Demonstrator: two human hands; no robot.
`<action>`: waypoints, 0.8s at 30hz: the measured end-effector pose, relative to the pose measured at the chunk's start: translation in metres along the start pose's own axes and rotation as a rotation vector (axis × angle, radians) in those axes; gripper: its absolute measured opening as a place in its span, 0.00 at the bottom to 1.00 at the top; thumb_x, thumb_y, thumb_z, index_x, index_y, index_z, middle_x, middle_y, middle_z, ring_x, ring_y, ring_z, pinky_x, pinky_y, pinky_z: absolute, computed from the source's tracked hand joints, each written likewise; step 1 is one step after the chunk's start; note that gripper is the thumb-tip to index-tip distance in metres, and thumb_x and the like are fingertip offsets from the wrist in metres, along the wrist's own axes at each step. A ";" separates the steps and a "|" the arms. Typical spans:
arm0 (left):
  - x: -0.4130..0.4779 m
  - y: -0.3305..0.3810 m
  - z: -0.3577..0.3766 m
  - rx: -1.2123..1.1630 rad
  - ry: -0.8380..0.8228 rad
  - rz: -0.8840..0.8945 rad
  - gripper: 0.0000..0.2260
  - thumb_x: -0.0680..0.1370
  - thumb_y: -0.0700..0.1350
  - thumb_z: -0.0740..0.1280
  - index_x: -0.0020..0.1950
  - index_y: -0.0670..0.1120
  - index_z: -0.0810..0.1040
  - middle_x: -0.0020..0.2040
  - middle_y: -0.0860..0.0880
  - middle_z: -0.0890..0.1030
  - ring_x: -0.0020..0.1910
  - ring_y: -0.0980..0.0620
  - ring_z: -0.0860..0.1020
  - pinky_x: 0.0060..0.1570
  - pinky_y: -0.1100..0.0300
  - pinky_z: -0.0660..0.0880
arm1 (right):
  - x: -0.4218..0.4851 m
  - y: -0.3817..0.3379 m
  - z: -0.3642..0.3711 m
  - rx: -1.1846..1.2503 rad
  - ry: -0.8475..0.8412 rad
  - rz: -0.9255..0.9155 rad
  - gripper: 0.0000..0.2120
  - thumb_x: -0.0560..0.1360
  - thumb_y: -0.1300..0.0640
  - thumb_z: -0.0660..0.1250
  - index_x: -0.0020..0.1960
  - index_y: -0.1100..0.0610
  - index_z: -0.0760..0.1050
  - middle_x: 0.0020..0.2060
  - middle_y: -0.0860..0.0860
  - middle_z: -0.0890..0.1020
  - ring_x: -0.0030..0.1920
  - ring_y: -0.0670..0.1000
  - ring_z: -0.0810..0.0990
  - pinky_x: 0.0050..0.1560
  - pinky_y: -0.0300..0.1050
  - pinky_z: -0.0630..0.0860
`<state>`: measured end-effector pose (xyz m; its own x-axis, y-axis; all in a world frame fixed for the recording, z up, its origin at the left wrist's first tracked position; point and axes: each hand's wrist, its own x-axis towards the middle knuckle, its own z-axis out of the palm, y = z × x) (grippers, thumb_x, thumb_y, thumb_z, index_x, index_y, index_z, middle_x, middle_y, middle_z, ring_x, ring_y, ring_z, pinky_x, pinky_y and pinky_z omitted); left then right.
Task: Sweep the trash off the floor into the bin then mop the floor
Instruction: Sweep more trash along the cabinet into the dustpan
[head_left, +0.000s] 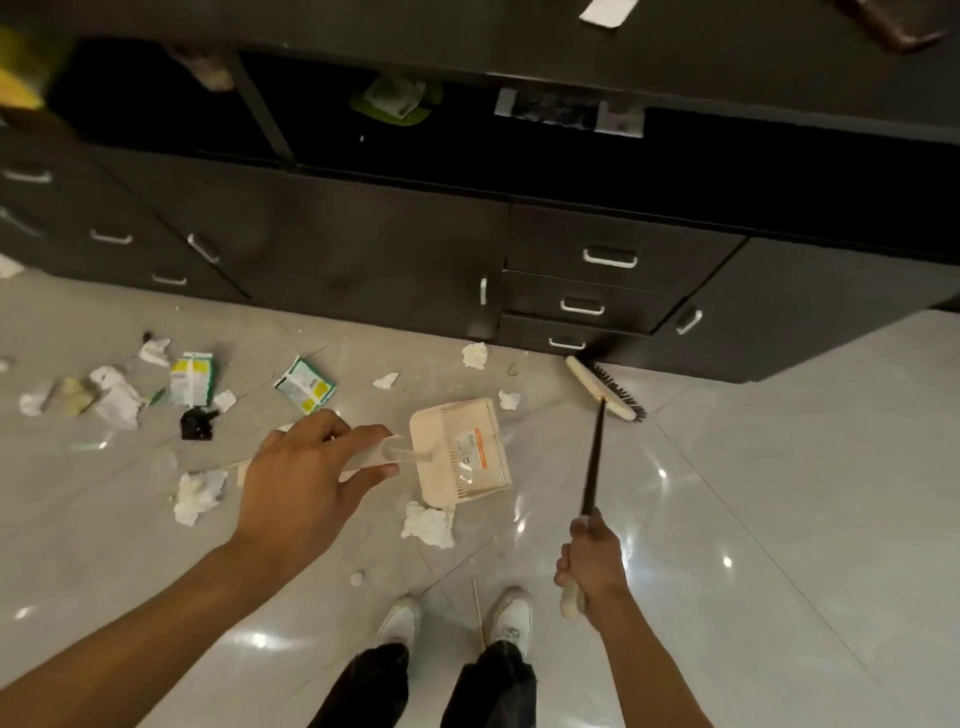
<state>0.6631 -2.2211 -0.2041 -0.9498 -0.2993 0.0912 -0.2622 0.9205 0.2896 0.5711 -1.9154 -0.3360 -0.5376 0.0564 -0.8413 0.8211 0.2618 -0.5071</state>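
Our left hand (306, 475) half-open over dustpan (460, 452) handle, grip unclear | right hand (589, 564) clenched around broom (605, 387), head by cabinet (363, 249) | crumpled tissues (428, 525), wrappers (304, 384) litter floor (779, 493)

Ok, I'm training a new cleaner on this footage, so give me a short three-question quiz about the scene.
1. True or false: the right hand grips the black-handled broom with the cream head.
2. What does the left hand hold? A) a mop B) the beige plastic dustpan by its handle C) a bin
3. Where does the broom's head rest: against the dark cabinet's bottom drawer, or among the green and white packets?

Key: 1 true; 2 B; 3 against the bottom drawer.
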 end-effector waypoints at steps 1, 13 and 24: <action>-0.002 -0.001 0.002 0.002 0.012 -0.032 0.20 0.75 0.65 0.63 0.57 0.56 0.85 0.40 0.53 0.76 0.37 0.48 0.78 0.38 0.54 0.72 | 0.010 -0.005 0.006 -0.038 -0.027 -0.001 0.13 0.85 0.60 0.53 0.67 0.53 0.69 0.30 0.53 0.68 0.24 0.48 0.68 0.23 0.39 0.69; -0.035 -0.012 0.006 0.042 0.047 -0.235 0.23 0.75 0.65 0.62 0.57 0.51 0.86 0.41 0.50 0.78 0.37 0.43 0.80 0.37 0.52 0.71 | -0.029 0.036 0.031 -0.408 -0.265 0.017 0.23 0.84 0.58 0.53 0.78 0.46 0.63 0.30 0.49 0.74 0.26 0.48 0.74 0.31 0.44 0.75; -0.041 -0.010 0.018 0.005 0.088 -0.193 0.20 0.74 0.62 0.65 0.56 0.51 0.86 0.42 0.48 0.80 0.38 0.40 0.81 0.35 0.51 0.75 | -0.069 0.077 -0.017 -0.109 0.005 0.036 0.23 0.85 0.55 0.58 0.78 0.41 0.64 0.29 0.56 0.71 0.21 0.50 0.67 0.22 0.40 0.65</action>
<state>0.7013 -2.2134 -0.2282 -0.8632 -0.4909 0.1178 -0.4389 0.8451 0.3053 0.6680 -1.8830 -0.3136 -0.5095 0.0721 -0.8575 0.8141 0.3631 -0.4532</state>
